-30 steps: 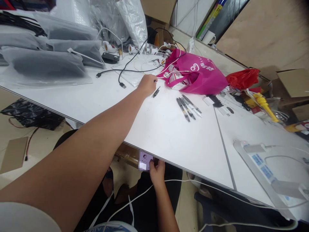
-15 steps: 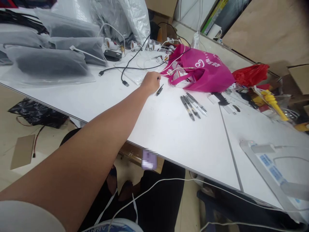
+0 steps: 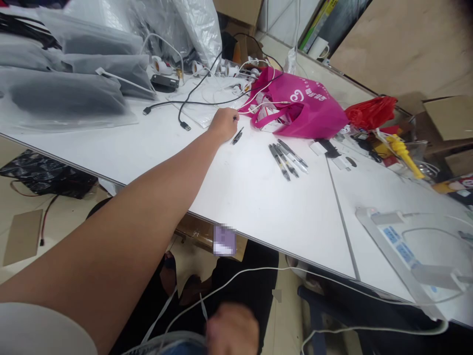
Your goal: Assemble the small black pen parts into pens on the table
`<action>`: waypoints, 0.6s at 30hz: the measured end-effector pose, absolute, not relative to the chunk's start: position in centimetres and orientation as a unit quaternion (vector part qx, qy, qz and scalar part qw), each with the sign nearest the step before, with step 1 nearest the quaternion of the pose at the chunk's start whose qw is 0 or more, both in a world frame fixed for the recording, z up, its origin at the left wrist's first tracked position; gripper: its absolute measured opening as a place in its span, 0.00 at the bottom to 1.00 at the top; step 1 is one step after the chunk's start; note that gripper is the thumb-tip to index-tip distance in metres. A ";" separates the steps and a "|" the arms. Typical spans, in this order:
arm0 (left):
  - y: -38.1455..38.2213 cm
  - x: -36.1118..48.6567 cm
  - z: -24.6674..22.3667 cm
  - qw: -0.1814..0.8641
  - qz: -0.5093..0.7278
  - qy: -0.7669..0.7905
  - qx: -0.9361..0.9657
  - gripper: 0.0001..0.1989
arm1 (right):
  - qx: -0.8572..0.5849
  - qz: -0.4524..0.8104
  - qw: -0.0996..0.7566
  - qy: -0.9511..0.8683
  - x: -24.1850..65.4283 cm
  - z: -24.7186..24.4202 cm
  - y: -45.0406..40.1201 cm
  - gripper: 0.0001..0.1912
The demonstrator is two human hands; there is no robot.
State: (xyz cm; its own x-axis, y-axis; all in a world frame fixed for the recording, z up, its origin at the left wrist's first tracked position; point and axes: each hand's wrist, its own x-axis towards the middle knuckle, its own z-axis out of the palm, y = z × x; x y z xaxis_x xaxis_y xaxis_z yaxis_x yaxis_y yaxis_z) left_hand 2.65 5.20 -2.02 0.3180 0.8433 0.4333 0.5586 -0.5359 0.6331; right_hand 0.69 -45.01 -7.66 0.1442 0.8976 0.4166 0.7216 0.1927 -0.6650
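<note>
My left hand (image 3: 223, 124) is reached far out over the white table, its fingers closed in a fist. A small dark end shows between thumb and finger, apparently a pen; most of it is hidden in the hand. Just beside the fist is the dark pointed end of another pen (image 3: 238, 135); I cannot tell whether the hand touches it. Several grey and black pens (image 3: 287, 159) lie side by side to the right. My right hand (image 3: 233, 329) is low at the bottom, over my lap, smeared by motion.
A pink bag (image 3: 314, 108) lies behind the pens. Black USB cables (image 3: 185, 125) and frosted pouches (image 3: 66, 101) are at the left. A white power strip (image 3: 395, 246) lies at the right, and a white cord (image 3: 266, 269) crosses before the table edge.
My right hand has come into view at the bottom. My left hand stays closed at the same place on the table; the whole view has shifted slightly.
</note>
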 end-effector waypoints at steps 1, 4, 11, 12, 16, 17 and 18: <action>5.2 2.7 -2.0 0.186 0.381 0.442 0.791 0.12 | -0.638 0.087 0.430 -0.633 1.7 -8.7 -43.2 0.25; 5.2 2.7 -2.0 0.176 0.376 0.446 0.793 0.11 | -0.711 0.067 0.400 -0.575 4.9 -12.4 -38.7 0.26; 5.2 2.7 -2.0 0.171 0.379 0.444 0.794 0.11 | -0.784 0.143 0.393 -0.458 8.4 -19.8 -34.6 0.28; 5.2 2.7 -2.0 0.170 0.379 0.443 0.795 0.11 | -0.779 0.164 0.401 -0.453 8.6 -20.4 -34.0 0.30; 4.9 2.6 -1.8 0.178 0.373 0.450 0.792 0.11 | -0.758 0.226 0.435 -0.431 9.4 -22.3 -31.7 0.22; 4.9 2.6 -1.7 0.182 0.372 0.451 0.790 0.10 | -0.756 0.233 0.441 -0.424 9.6 -22.7 -31.4 0.21; 4.8 2.6 -1.6 0.186 0.372 0.452 0.789 0.10 | -0.755 0.235 0.453 -0.412 9.8 -23.0 -31.2 0.22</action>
State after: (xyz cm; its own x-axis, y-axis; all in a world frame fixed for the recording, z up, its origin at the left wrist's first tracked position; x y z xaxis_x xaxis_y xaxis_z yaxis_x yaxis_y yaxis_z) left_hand 2.57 4.80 -1.64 0.3157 0.8514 0.4189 0.5746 -0.5229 0.6297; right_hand 9.80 -31.24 -22.97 0.5496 0.8352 0.0179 0.4095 -0.2507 -0.8772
